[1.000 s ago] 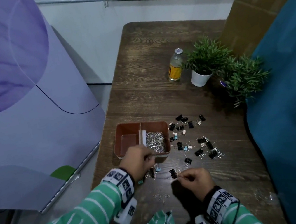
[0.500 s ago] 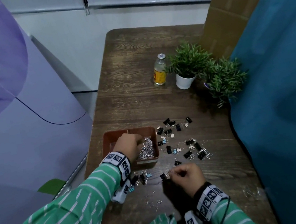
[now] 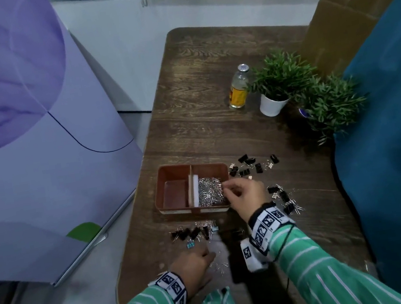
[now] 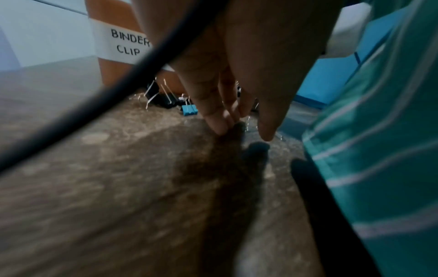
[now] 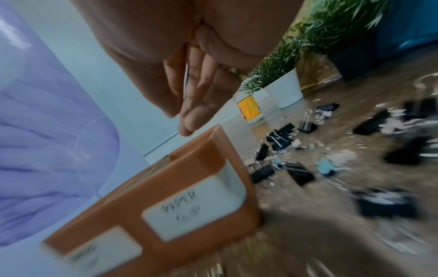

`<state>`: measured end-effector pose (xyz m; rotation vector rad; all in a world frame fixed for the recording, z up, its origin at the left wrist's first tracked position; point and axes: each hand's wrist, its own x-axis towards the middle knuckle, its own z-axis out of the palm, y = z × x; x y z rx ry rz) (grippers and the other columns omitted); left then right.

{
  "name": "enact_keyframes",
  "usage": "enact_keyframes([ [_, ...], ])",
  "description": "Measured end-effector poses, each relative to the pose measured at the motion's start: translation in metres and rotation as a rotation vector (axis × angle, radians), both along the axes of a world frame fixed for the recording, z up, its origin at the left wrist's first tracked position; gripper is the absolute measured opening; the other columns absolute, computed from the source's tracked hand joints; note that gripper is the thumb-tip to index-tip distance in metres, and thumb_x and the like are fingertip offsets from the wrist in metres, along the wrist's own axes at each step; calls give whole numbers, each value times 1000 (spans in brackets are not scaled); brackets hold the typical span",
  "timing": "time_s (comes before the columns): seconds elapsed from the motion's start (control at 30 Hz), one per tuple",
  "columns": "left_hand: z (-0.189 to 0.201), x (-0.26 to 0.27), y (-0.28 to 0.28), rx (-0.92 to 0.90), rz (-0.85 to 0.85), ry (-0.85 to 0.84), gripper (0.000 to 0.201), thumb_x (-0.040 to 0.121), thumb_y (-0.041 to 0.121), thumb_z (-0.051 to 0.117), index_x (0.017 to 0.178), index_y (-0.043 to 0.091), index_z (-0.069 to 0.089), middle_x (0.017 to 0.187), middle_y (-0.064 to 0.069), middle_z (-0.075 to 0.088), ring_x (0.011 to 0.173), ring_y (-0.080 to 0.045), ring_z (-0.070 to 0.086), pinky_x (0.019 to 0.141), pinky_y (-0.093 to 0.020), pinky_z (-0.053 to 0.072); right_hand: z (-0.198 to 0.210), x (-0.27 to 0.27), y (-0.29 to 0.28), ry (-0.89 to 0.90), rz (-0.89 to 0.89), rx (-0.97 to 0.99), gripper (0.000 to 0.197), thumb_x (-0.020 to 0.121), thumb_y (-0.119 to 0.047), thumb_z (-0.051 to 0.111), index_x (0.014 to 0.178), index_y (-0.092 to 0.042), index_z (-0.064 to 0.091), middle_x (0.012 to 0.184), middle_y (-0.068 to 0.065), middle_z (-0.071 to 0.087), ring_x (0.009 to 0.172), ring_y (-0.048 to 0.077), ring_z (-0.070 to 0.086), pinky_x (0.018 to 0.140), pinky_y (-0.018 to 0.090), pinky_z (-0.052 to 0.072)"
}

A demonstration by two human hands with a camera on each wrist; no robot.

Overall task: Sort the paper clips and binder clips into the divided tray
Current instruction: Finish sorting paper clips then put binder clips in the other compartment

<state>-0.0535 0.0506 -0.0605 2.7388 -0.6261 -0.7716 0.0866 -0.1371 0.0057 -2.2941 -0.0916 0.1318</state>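
From the head view, the tray [image 3: 177, 209] sits long side toward the person. Its right compartment holds a heap of paper clips [image 3: 209, 191]; the left is bare. The right hand [image 3: 246, 192] hovers over that heap, fingers bunched, probably dropping a clip. Binder clips [image 3: 246, 167] lie scattered on the table [image 3: 211, 92].

At the left wrist, the left hand [image 4: 237, 78] points its straight fingers down at loose clips near a blue binder clip [image 4: 189, 111], grip relaxed, holding nothing.

At the right wrist, fingertips [image 5: 187, 120] press together above the tray's rim; whether they pinch anything I cannot tell.
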Motion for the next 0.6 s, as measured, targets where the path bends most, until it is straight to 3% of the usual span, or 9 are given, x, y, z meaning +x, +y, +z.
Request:
enact_keyframes([
  [0.03, -1, -1, -2, 4, 23, 0, 48, 85, 38, 62, 127, 17, 57, 123, -9, 54, 98, -30, 61, 80, -35, 51, 0, -13, -5, 0, 24, -16, 9, 87, -21, 77, 93, -28, 78, 81, -22, 70, 73, -10, 64, 66, 5, 50],
  [0.1, -7, -1, -4, -4, 65, -10, 44, 88, 37, 60, 126, 14, 57, 125, -11, 53, 105, -32, 58, 87, -39, 49, -4, -44, -14, 76, 124, -64, 7, 85, -25, 79, 90, -26, 76, 77, -20, 68, 70, -5, 63, 64, 10, 48],
  [0.13, -9, -1, -5, -16, 84, -9, 44, 88, 38, 58, 126, 16, 57, 126, -10, 52, 107, -32, 57, 89, -39, 48, -7, -60, -17, 153, 199, -97, 16, 81, -31, 81, 95, -25, 75, 82, -17, 69, 73, -2, 64, 69, 15, 50],
  [0.2, -10, -1, -6, -61, 134, -1, 51, 84, 49, 53, 125, 18, 58, 126, -9, 52, 109, -31, 57, 91, -37, 48, -18, -89, -20, 281, 414, -230, 51, 73, -50, 80, 119, -31, 68, 106, -9, 68, 94, 9, 64, 83, 22, 50],
  [0.3, -11, 0, -7, -87, 238, -3, 60, 74, 55, 53, 122, 20, 60, 125, -4, 51, 106, -26, 59, 89, -32, 46, -42, -116, -21, 341, 655, -461, 85, 71, -60, 76, 145, -35, 42, 133, -3, 51, 116, 23, 58, 97, 32, 48],
  [0.4, -9, 2, -13, -37, 239, 0, 58, 72, 57, 50, 114, 19, 62, 122, -4, 53, 104, -26, 60, 86, -34, 47, -62, -121, -18, 306, 655, -501, 71, 76, -50, 72, 140, -33, 44, 127, 1, 49, 110, 28, 58, 94, 38, 51],
  [0.5, -13, 6, -18, 18, 206, 1, 39, 83, 49, 56, 105, 18, 64, 116, -5, 57, 103, -26, 60, 84, -34, 47, -67, -117, -16, 267, 615, -476, 32, 85, -42, 62, 111, -23, 64, 113, 4, 55, 101, 29, 62, 87, 36, 52],
  [0.6, -16, 7, -20, 51, 162, -25, 32, 89, 45, 55, 103, 19, 65, 113, -5, 60, 103, -26, 60, 83, -34, 47, -70, -115, -19, 261, 577, -491, 26, 88, -37, 56, 96, -17, 71, 106, 7, 61, 96, 30, 62, 86, 33, 51],
])
